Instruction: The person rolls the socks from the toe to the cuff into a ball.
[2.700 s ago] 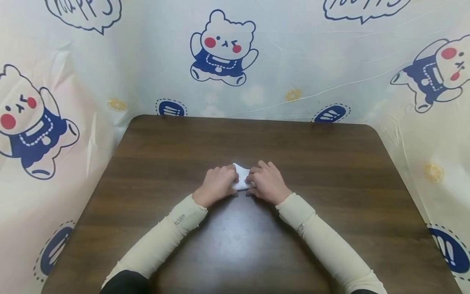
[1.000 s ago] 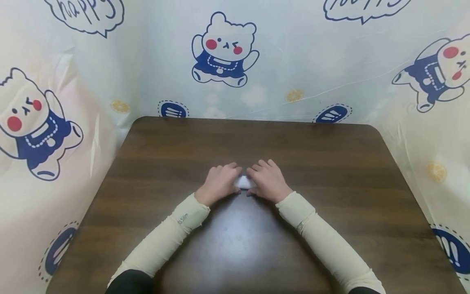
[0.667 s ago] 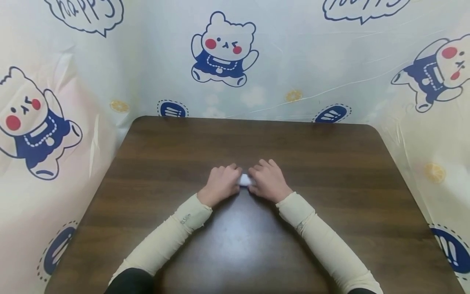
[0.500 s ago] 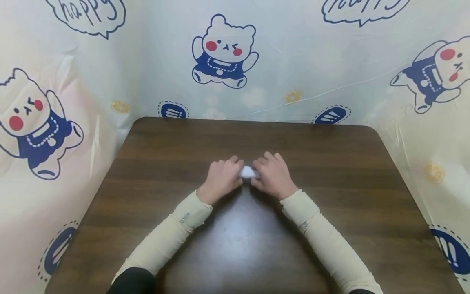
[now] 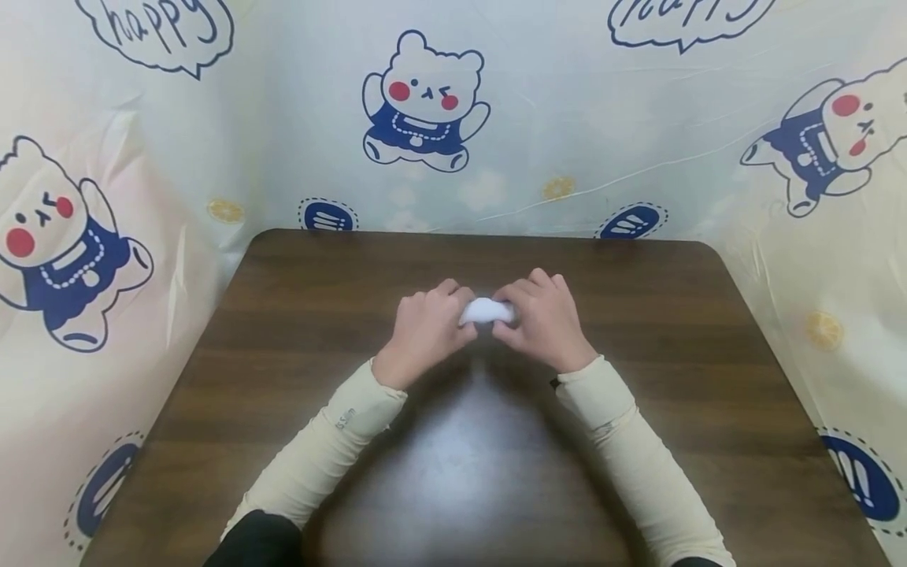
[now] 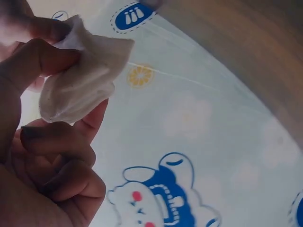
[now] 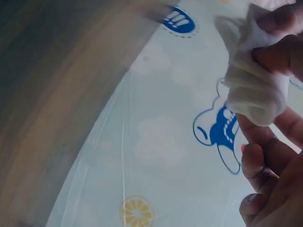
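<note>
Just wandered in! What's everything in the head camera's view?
Folded cloth: 1, white, held near the middle
Table: 1, brown, centre to bottom
Patterned sheeting: count unclear, pale, behind and at both sides
Bear prints: 3, navy and white, left, middle, right
Speech bubbles: 2, blue outlines, top
Oval prints: 4, navy, two behind table, two lower sides
Fruit-slice prints: 3, yellow, left, middle, right
Tiny item: 1, black, right of centre, unidentifiable
Sleeves: 2, cream, forearms
Sleeve ends: 2, black, bottom edge
Left hand, right hand: 2, bare, gripping cloth
</note>
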`<state>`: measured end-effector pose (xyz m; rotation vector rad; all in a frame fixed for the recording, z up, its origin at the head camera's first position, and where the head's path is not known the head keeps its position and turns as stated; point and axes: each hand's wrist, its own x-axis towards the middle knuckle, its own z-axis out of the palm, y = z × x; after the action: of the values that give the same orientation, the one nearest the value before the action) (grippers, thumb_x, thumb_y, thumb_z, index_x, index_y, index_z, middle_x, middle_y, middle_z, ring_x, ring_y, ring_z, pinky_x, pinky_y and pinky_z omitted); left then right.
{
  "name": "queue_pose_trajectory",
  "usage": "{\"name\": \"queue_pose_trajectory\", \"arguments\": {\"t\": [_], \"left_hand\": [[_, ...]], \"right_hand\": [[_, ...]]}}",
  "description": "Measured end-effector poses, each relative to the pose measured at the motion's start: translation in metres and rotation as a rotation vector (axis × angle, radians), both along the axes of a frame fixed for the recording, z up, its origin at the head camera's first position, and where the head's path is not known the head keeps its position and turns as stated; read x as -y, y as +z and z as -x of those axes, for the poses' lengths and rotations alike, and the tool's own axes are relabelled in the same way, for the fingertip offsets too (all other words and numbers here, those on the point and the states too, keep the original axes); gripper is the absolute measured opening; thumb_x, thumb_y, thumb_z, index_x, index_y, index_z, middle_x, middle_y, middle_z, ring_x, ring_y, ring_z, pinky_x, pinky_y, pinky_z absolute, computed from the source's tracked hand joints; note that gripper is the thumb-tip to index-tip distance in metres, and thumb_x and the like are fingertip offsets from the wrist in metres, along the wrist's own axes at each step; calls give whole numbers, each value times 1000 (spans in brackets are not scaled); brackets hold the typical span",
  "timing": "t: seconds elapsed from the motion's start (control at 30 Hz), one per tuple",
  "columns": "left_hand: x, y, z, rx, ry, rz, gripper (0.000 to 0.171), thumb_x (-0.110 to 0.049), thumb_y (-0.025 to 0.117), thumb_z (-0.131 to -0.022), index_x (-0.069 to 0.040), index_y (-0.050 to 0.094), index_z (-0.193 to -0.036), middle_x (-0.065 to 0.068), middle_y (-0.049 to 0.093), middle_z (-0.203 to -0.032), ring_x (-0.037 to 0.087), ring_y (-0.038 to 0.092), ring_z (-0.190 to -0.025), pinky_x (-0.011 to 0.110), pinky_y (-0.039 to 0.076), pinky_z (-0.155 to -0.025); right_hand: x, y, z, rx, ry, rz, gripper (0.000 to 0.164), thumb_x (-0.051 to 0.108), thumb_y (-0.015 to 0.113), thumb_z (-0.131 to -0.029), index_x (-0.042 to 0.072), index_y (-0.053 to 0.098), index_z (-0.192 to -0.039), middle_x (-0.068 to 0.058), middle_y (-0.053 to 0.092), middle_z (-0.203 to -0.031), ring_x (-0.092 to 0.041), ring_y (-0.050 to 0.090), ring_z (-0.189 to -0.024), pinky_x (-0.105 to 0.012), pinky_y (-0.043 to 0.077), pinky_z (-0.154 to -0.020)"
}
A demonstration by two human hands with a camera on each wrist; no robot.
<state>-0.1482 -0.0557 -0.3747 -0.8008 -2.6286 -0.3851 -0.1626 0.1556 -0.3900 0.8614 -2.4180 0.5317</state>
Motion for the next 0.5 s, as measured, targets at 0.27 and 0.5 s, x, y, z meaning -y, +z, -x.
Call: {"name": "queue_pose_trajectory", "arguments": {"t": [0.27, 0.5], "left_hand": [[1, 3, 0, 610, -101, -480, 26, -23, 80, -83, -7, 73, -103, 1, 70, -89, 17, 63, -71, 33, 52, -63], [6, 4, -3, 671, -85, -581, 23, -21, 80, -84, -6, 74, -102, 1, 71, -88, 17, 65, -72, 33, 54, -65]], "right_hand": [[7, 32, -2, 167, 225, 351, 33, 20, 81, -73, 9, 76, -104, 4, 70, -87, -19, 45, -80, -41, 30, -74], [8, 34, -3, 263, 213, 388, 41, 22, 86, -74, 9, 74, -111, 4, 66, -91, -15, 46, -84, -39, 33, -78]]}}
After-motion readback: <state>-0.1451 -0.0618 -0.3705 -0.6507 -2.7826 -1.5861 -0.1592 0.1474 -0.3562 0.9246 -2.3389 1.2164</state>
